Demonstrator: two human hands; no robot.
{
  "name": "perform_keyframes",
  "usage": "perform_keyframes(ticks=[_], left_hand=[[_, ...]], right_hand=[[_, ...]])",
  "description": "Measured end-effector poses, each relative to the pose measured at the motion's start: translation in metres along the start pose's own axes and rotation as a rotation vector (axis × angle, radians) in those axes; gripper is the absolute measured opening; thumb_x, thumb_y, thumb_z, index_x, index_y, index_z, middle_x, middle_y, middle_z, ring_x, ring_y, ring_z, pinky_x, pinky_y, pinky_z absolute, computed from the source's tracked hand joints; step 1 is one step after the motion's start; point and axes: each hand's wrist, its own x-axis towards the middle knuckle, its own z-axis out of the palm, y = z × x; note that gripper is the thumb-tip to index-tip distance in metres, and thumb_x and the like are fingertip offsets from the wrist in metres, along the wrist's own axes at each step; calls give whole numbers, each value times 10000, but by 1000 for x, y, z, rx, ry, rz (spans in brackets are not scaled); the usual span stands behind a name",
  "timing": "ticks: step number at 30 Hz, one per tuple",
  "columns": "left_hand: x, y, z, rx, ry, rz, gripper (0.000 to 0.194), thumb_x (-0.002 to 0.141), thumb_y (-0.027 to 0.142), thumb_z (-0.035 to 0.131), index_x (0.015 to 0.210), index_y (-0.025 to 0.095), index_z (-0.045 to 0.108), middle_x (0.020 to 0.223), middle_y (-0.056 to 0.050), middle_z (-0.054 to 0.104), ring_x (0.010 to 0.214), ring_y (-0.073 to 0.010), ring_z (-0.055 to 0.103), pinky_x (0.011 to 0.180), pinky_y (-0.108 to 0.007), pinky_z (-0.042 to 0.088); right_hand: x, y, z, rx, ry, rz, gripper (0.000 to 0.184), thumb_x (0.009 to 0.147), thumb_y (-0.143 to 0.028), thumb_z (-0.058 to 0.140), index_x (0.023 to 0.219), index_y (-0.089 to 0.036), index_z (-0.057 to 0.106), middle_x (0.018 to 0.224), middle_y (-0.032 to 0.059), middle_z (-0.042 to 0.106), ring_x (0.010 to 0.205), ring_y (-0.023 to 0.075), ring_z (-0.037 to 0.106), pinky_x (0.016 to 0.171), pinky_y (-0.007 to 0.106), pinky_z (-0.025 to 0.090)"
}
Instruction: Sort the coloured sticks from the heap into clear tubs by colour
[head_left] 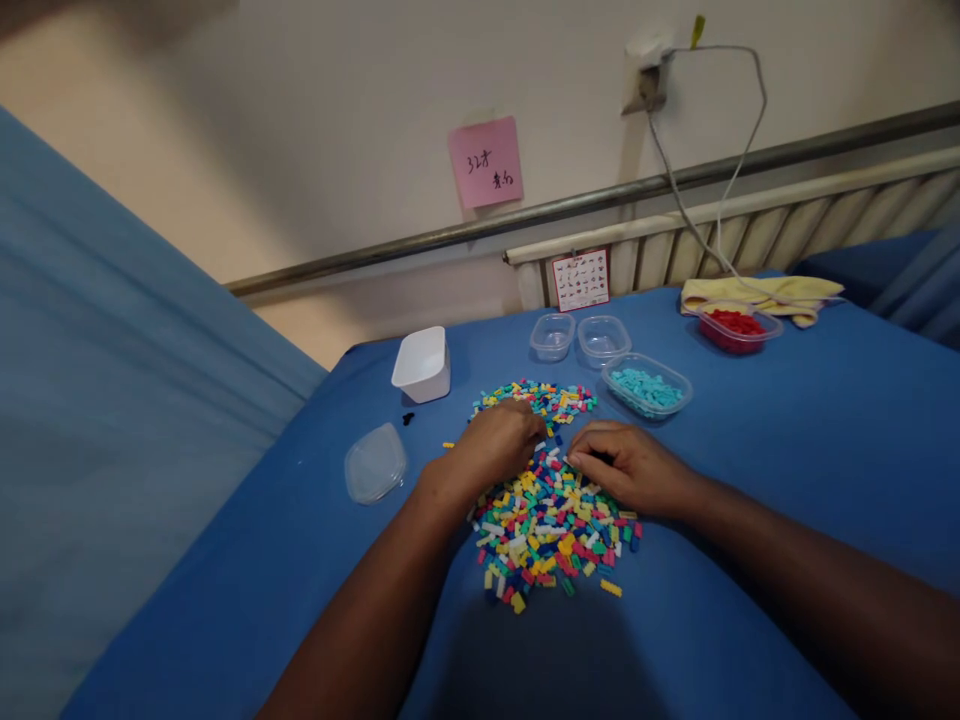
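Observation:
A spread pile of small toy building bricks [551,520] in yellow, white, blue, green and pink lies on the blue-covered table. My left hand [504,437] rests over the upper left of the pile, its fingers curled inward and their tips mostly hidden. At the pile's upper right edge is my right hand [630,465], thumb and fingers drawn together in a pinch. Whatever is between the fingertips of either hand is too small or hidden to make out. Beyond my left hand, a smaller heap of mixed bricks [566,400] continues toward the back.
Clear tubs hold light-blue pieces [646,388] and red pieces [736,322]. Two more clear tubs [553,337] and a white container [422,364] stand at the back. A clear lid [376,464] lies left. A yellow cloth [761,295] and cable [679,195] are by the radiator [787,215].

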Motion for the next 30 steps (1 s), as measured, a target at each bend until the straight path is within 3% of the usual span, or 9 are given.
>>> perform_keyframes(ticks=[6, 12, 18, 25, 28, 30], left_hand=[[7, -1, -10, -34, -97, 76, 221, 963, 104, 597, 1001, 201, 791, 1040, -62, 781, 980, -234, 707, 813, -305, 498], [8, 0, -14, -39, -129, 22, 191, 933, 126, 596, 1015, 194, 755, 999, -62, 776, 887, -230, 694, 727, -306, 451], [24, 3, -25, -143, 0, -46, 142, 920, 161, 578, 990, 204, 694, 902, -32, 741, 759, -202, 637, 646, -310, 389], [97, 36, -44, -235, 162, 93, 176, 970, 160, 575, 1075, 172, 716, 1020, -65, 764, 871, -216, 677, 771, -319, 489], [112, 33, -48, -292, 233, 116, 232, 989, 183, 610, 1190, 169, 725, 1123, -75, 774, 959, -220, 701, 833, -323, 525], [104, 21, -50, -325, 242, 80, 242, 990, 190, 619, 1199, 180, 741, 1153, -71, 779, 966, -212, 712, 850, -320, 539]], right_hand=[[1, -3, -1, 9, 11, -13, 220, 1070, -259, 621, 869, -225, 704, 899, 26, 733, 855, 188, 681, 816, 364, 524], [2, -2, 0, -2, 26, -20, 235, 1074, -272, 618, 859, -223, 701, 903, 26, 737, 853, 184, 678, 807, 357, 517], [5, -4, 0, -18, 40, -18, 225, 1060, -263, 634, 849, -221, 701, 880, 24, 732, 848, 185, 676, 810, 354, 516], [2, -4, -3, -6, 36, -5, 217, 1056, -283, 638, 865, -222, 722, 889, 30, 739, 857, 194, 685, 814, 359, 522], [-1, -3, -4, 34, 34, -2, 199, 1056, -292, 649, 888, -223, 730, 907, 30, 741, 875, 192, 691, 819, 353, 527], [-1, -3, -4, 44, 32, -3, 206, 1058, -288, 645, 879, -223, 724, 896, 25, 737, 865, 188, 688, 814, 350, 524]])
